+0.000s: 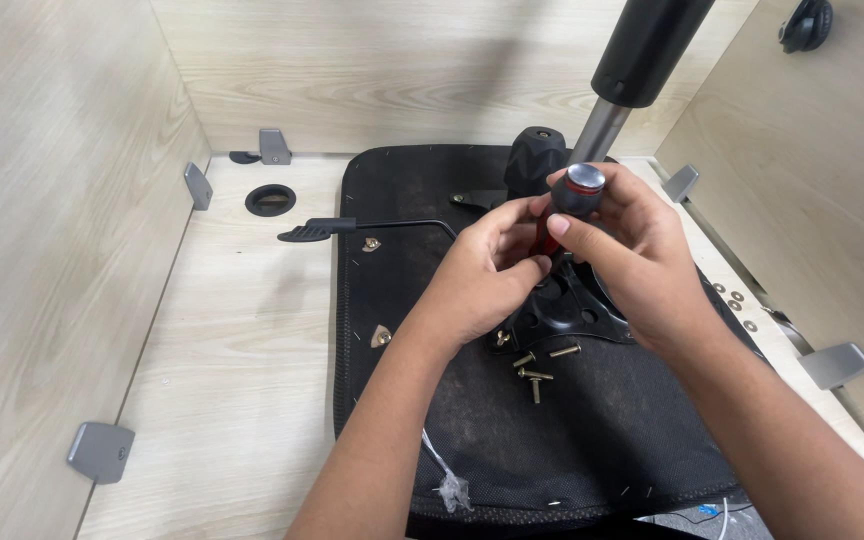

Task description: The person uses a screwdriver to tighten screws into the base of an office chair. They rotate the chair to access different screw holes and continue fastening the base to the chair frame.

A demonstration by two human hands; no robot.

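An upturned black office-chair seat (592,440) lies on a pale wooden bench (242,380) walled by wooden panels. Over the seat's black metal mechanism plate (577,315), both hands meet on a screwdriver (564,205) with a red-and-black handle and a silver cap on top; it stands nearly upright, its tip hidden behind the hands.

The right hand (627,265) wraps the upper handle, its fingers (559,224) curled closed around it and the thumb lying across the front. The left hand (482,275) is below it, its fingers (512,215) pinched on the lower part of the tool, close against the plate.

Just beside the plate, towards the person, several loose brass-coloured bolts (537,368) lie on the seat's fabric. A black adjustment lever (372,226) sticks out from the mechanism to the left, past the seat's edge. Behind the hands rises the gas-lift cylinder (632,70), black above, silver below, beside a round black knob (534,160). A few small washers (735,300) rest on the bench on the right, and grey metal brackets (100,450) sit along the panel walls.
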